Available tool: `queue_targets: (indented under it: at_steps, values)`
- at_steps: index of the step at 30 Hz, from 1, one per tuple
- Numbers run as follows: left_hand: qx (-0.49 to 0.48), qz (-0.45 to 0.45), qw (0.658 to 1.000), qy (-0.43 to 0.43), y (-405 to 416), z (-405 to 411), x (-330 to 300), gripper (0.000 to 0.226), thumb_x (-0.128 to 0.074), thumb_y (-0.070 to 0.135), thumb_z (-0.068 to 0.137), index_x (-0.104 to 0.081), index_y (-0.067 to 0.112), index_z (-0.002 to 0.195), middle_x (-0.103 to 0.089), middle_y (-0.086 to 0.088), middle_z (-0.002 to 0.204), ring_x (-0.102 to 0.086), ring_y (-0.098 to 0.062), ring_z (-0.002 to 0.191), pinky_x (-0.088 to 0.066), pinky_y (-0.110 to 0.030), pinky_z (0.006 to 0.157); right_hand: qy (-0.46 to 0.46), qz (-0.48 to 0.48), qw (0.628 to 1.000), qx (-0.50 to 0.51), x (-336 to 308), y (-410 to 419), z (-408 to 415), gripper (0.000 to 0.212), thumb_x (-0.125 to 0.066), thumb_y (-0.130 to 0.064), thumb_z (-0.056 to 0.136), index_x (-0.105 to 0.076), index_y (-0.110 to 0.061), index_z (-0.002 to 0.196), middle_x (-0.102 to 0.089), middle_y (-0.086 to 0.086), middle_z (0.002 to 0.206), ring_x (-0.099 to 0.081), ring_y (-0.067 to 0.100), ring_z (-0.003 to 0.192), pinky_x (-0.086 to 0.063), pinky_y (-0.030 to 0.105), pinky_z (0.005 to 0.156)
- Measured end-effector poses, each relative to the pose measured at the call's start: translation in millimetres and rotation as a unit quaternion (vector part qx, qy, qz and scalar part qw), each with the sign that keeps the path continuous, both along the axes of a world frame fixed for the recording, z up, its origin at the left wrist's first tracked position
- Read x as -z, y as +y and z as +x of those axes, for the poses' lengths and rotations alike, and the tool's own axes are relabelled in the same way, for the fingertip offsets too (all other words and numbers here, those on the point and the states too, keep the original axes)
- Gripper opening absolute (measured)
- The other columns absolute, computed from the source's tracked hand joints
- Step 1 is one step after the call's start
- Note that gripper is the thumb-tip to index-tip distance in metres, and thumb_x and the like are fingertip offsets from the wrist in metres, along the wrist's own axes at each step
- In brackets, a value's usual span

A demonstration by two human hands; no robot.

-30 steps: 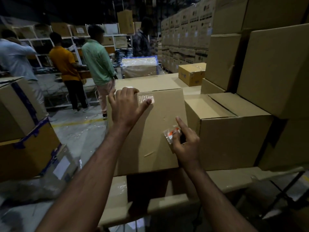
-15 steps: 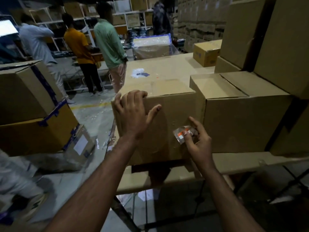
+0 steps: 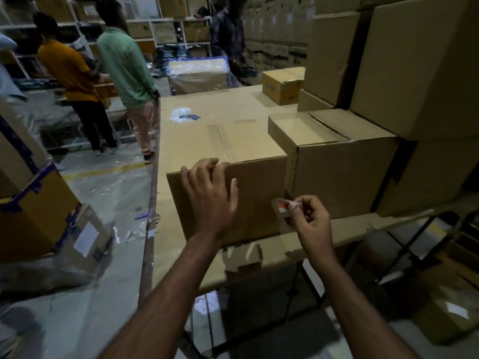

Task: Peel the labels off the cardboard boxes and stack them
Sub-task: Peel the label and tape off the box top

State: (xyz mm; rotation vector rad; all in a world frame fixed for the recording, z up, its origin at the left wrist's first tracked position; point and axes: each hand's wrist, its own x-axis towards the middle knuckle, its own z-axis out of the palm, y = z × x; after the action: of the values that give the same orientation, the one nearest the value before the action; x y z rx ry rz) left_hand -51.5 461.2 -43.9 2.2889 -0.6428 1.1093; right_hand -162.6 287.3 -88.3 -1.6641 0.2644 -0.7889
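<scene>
I have my left hand (image 3: 210,200) spread flat against the near face of the box (image 3: 254,193), fingers hooked over its top edge at about 12 o'clock from my wrist, steadying it. My right hand (image 3: 311,218) pinches a crumpled label (image 3: 282,206) between thumb and fingertips, just off the box's lower right corner, at roughly 3 o'clock from my left hand. Whether the label is wholly free of the cardboard I cannot tell. The box sits on the table (image 3: 261,268) straight ahead, long axis running away from me toward 12 o'clock, touching a second box (image 3: 344,177) on its right. My left hand is the nearer for shifting it; I judge the stacked boxes (image 3: 425,73) at 2 o'clock are where it goes.
</scene>
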Motion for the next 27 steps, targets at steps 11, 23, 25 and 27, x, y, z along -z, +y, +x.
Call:
queue_targets:
  at_steps: [11,23,25,27]
  values:
    - [0.335,-0.094,0.911,0.222,-81.9,-49.7,15.8,0.018,-0.054,0.015,0.098,-0.064,0.019,0.113,-0.062,0.004,0.110,-0.057,-0.011,0.102,-0.052,-0.036,0.085,0.012,0.047,0.991,0.127,-22.8,-43.1,-60.3,0.007,-0.065,-0.016,0.095,-0.066,-0.010,0.094,-0.064,-0.001,0.073,-0.054,0.003,0.061,-0.045,0.018,0.055]
    - [0.510,-0.022,0.811,0.286,-294.0,-128.6,8.6,0.016,-0.055,0.025,0.099,-0.064,0.028,0.112,-0.061,0.014,0.109,-0.058,-0.006,0.106,-0.055,-0.037,0.088,-0.031,0.142,0.952,0.269,-27.9,-218.5,-162.5,0.015,-0.068,-0.016,0.092,-0.062,-0.004,0.098,-0.066,0.030,0.095,-0.062,0.031,0.078,-0.052,0.043,0.069]
    - [0.525,-0.001,0.803,0.283,-346.0,-144.5,12.3,0.018,-0.055,0.027,0.098,-0.064,0.027,0.114,-0.061,0.013,0.111,-0.058,-0.005,0.107,-0.053,-0.034,0.090,-0.049,0.151,0.939,0.304,-26.4,-270.3,-177.9,0.012,-0.069,-0.017,0.091,-0.063,-0.007,0.095,-0.065,0.031,0.095,-0.060,0.029,0.077,-0.050,0.043,0.068]
    - [0.533,0.008,0.800,0.276,-403.1,-160.3,17.2,0.020,-0.054,0.028,0.096,-0.064,0.026,0.113,-0.062,0.011,0.110,-0.059,-0.006,0.106,-0.052,-0.032,0.090,-0.053,0.140,0.934,0.324,-25.3,-327.4,-192.1,0.005,-0.068,-0.015,0.092,-0.064,-0.012,0.092,-0.066,0.027,0.095,-0.061,0.028,0.077,-0.051,0.040,0.067]
